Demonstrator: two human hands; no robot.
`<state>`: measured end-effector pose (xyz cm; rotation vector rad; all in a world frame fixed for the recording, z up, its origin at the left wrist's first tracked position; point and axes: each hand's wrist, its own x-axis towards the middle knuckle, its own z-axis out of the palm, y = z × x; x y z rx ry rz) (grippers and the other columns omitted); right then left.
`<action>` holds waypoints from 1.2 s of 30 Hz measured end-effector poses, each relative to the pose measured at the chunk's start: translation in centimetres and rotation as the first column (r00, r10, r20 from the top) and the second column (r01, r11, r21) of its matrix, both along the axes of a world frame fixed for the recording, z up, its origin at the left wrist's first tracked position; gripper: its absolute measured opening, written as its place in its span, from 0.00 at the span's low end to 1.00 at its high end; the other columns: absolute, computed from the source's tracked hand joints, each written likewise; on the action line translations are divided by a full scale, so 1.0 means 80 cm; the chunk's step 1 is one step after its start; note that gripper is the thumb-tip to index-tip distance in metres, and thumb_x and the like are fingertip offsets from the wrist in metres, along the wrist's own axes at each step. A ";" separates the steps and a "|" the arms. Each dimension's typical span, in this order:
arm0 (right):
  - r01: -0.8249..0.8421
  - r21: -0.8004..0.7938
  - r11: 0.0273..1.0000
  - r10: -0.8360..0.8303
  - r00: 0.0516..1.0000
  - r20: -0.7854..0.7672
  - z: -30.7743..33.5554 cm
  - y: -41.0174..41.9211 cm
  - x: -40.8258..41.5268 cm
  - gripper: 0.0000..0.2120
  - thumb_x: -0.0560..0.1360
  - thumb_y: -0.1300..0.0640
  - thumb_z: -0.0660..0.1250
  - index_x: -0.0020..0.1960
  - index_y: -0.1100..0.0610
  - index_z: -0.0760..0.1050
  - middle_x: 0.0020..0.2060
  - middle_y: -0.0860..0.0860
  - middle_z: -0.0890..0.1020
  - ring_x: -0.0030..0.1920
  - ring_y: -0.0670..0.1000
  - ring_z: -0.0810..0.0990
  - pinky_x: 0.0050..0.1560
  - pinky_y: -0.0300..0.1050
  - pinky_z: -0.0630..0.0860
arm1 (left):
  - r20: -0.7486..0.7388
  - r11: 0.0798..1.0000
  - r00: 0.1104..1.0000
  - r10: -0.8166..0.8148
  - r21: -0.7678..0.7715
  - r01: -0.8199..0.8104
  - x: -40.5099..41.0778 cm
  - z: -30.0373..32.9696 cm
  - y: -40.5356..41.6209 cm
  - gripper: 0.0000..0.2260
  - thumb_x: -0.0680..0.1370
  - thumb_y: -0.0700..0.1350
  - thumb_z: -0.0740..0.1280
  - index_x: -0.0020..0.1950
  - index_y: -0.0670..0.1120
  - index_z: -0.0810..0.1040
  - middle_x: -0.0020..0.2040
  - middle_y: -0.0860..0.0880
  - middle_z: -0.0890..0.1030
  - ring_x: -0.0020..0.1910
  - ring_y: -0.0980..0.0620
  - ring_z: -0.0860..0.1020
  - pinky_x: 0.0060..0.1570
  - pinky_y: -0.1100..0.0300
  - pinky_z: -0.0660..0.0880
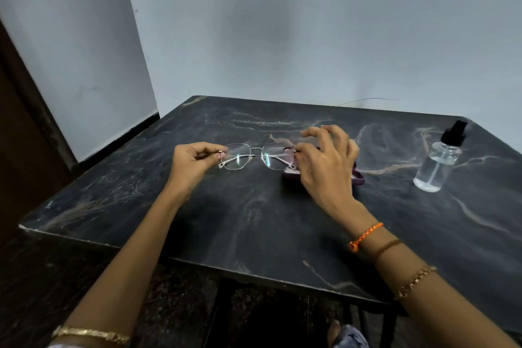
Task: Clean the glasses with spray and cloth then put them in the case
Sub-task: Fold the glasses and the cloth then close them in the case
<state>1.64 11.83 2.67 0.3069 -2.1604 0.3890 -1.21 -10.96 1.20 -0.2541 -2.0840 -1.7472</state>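
Thin metal-framed glasses hang a little above the dark marble table, lenses facing me. My left hand pinches the left corner of the frame. My right hand grips the right corner with thumb and forefinger, its other fingers spread. Behind and below my right hand lies an open maroon case, mostly hidden by the hand. A clear spray bottle with a black cap stands upright at the right. I cannot make out a cloth for certain.
The table stands in a corner against pale walls. A dark door frame runs down the left. The table's front edge is close to me, with the floor and a foot below it.
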 end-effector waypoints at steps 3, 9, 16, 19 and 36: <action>0.005 -0.141 0.990 -0.005 1.000 -0.005 0.010 0.041 0.001 0.01 0.68 0.61 0.70 0.40 0.57 0.80 0.52 0.53 0.81 0.59 0.54 0.62 0.52 0.52 0.59 | -0.023 0.992 0.995 -0.096 0.082 0.097 -0.006 0.016 0.041 0.12 0.68 0.27 0.69 0.49 0.39 0.80 0.33 0.57 0.83 0.36 0.61 0.81 0.39 0.72 0.76; 0.116 -0.273 0.955 -0.088 0.990 0.113 0.010 0.111 -0.009 0.03 0.71 0.58 0.69 0.44 0.56 0.81 0.52 0.52 0.80 0.60 0.60 0.66 0.51 0.46 0.55 | -0.011 0.981 0.981 -0.191 0.019 0.191 -0.025 0.015 0.125 0.11 0.70 0.28 0.68 0.40 0.44 0.82 0.33 0.57 0.83 0.37 0.60 0.81 0.44 0.68 0.77; 0.175 -0.322 0.930 -0.091 0.961 0.260 -0.017 0.137 -0.022 0.04 0.73 0.56 0.66 0.44 0.54 0.79 0.50 0.49 0.80 0.59 0.55 0.65 0.42 0.39 0.48 | 0.048 0.982 0.982 -0.184 -0.026 0.185 -0.040 -0.012 0.148 0.12 0.72 0.30 0.67 0.49 0.43 0.81 0.45 0.47 0.82 0.41 0.58 0.81 0.44 0.70 0.77; 0.173 -0.342 0.924 -0.074 0.956 0.284 -0.019 0.137 -0.027 0.04 0.73 0.56 0.66 0.43 0.53 0.79 0.49 0.48 0.80 0.58 0.54 0.65 0.40 0.40 0.48 | 0.025 0.986 0.986 -0.165 0.011 0.164 -0.039 -0.011 0.148 0.14 0.74 0.31 0.65 0.45 0.51 0.81 0.43 0.52 0.82 0.40 0.64 0.80 0.40 0.73 0.75; 0.184 -0.330 0.926 -0.039 0.915 0.401 -0.033 0.139 -0.021 0.03 0.71 0.55 0.68 0.41 0.54 0.80 0.43 0.45 0.77 0.55 0.52 0.64 0.46 0.43 0.53 | -0.041 0.973 0.998 0.038 -0.227 -0.046 -0.020 -0.019 0.157 0.07 0.74 0.37 0.68 0.50 0.41 0.82 0.39 0.53 0.81 0.37 0.64 0.78 0.38 0.78 0.72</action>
